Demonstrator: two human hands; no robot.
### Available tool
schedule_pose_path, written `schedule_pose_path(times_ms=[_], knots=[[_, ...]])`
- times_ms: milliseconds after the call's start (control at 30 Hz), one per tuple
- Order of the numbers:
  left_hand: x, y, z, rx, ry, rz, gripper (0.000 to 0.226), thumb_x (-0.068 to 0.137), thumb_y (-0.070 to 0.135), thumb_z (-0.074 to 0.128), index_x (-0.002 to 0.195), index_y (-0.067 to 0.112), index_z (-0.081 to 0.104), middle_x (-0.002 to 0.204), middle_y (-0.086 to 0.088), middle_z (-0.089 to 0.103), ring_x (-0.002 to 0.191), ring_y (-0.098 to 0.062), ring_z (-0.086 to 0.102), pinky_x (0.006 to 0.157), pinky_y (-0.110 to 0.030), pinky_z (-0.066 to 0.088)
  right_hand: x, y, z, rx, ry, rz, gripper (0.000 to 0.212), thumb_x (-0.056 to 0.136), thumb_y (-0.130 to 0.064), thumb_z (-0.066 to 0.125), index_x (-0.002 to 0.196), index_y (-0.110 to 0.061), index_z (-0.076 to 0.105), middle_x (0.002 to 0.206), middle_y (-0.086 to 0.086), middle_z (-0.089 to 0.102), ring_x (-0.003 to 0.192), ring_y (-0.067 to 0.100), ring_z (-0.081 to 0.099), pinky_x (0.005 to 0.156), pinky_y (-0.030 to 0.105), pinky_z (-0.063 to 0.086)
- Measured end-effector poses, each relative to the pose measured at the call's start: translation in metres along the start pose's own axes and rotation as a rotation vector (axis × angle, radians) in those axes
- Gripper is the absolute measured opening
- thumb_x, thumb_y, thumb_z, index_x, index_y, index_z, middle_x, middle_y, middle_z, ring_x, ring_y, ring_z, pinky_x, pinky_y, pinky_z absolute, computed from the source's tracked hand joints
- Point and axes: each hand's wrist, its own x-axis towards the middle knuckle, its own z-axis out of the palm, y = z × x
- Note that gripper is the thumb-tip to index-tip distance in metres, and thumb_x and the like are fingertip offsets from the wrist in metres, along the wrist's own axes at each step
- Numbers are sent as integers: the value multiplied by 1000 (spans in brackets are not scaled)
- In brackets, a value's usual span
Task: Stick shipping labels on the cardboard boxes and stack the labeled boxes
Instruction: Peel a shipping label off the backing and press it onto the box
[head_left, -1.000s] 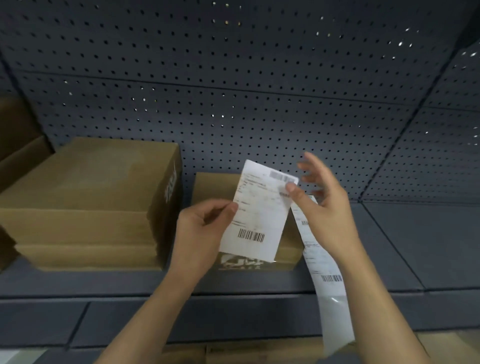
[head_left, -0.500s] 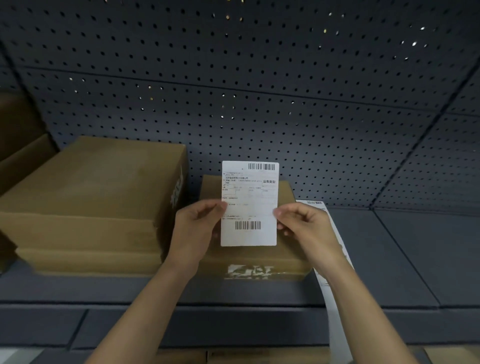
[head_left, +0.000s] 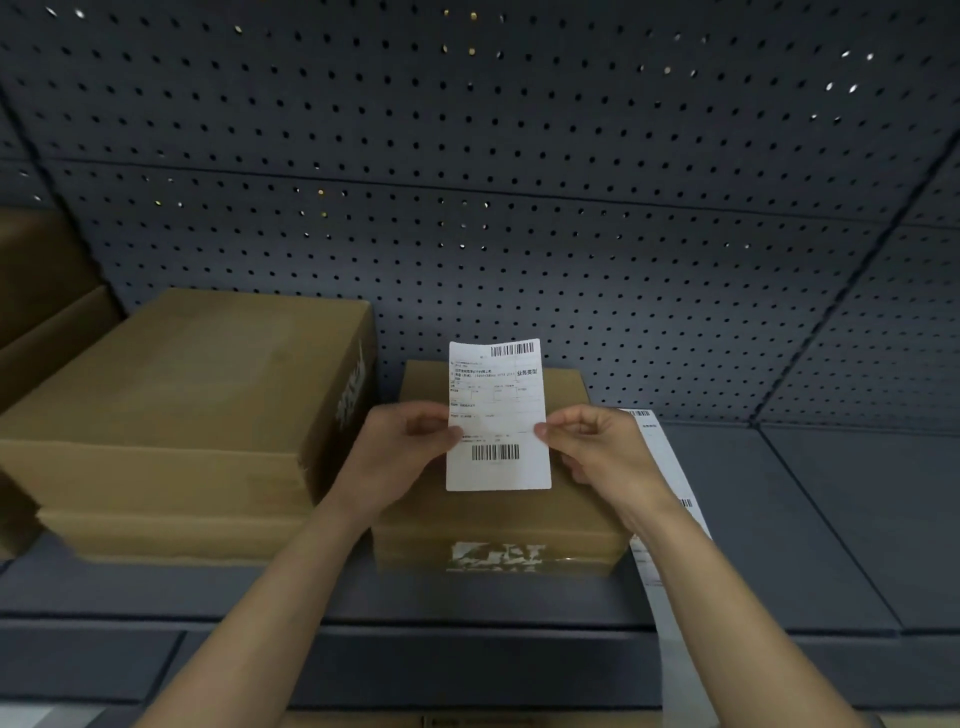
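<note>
**Label held ready over the small box**

The fingers (head_left: 453, 433) of the left hand (head_left: 400, 457) and right hand (head_left: 597, 457) pinch the shipping label (head_left: 497, 410) by its two sides, so it is flat and straight. Just behind it sits the small box (head_left: 498, 514) on the shelf (head_left: 779, 519), likely where it will go. The label strip (head_left: 670, 467) trails off to the right.

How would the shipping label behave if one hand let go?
Probably flop: the shipping label is thin, pinched at both sides by left hand and right hand. Likely light, like the label strip drooping off the shelf.
</note>
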Motion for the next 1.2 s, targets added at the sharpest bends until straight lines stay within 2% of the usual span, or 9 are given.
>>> schedule_pose_path(times_ms=[167,300,367,500,567,667,867,1067,1200], knots=[[8,-9,-2,204,-48,105,24,88,16,72,109,28,73,104,20,73,100,6,65,79,-8,51,4,3,-6,-62,22,17,14,85,-14,76,95,-5,72,72,-2,64,45,-6,49,44,11,38],[10,-12,2,280,-72,124,32,86,18,73,117,27,69,112,23,67,103,10,59,76,2,43,6,7,-9,-57,29,42,17,84,-14,77,96,-3,71,74,-1,64,43,-6,48,42,11,37],[10,-16,2,312,-91,109,39,85,21,75,122,28,66,116,22,65,104,13,55,76,3,42,6,9,-9,-48,27,48,17,84,-13,76,97,-2,70,74,0,64,42,-6,48,41,11,36],[8,-23,1,364,-107,76,48,82,29,77,126,36,59,116,31,59,113,9,48,96,-15,38,6,10,-7,-41,33,38,14,84,-11,76,94,-4,70,73,0,63,40,-5,46,40,10,35],[9,-27,1,370,-105,77,49,81,30,78,126,38,59,113,35,56,112,11,47,100,-20,36,7,11,-6,-56,40,29,13,84,-12,77,93,-5,70,74,0,63,39,-5,46,40,10,35],[11,-31,1,377,-97,98,51,79,32,80,126,38,60,121,29,60,119,5,49,105,-26,39,9,13,-5,-84,52,15,14,83,-14,78,92,-6,71,76,1,64,40,-5,47,40,10,35],[14,-38,1,409,-76,103,52,76,34,81,123,42,59,124,24,59,123,-1,47,107,-34,40,12,19,-4,-96,60,3,17,82,-13,79,92,-3,70,73,3,62,39,-2,43,41,11,35],[12,-38,3,412,-89,111,55,79,30,80,127,39,57,128,20,57,123,-1,43,102,-25,35,16,25,-6,-129,65,-18,17,81,-14,80,91,-4,70,74,4,64,42,-3,47,46,9,37],[13,-41,3,481,-62,116,57,79,36,78,130,43,52,133,17,55,127,-6,38,110,-37,34,17,28,-6,-149,67,-38,16,80,-14,81,89,-6,71,77,5,66,45,-4,51,52,10,39]])
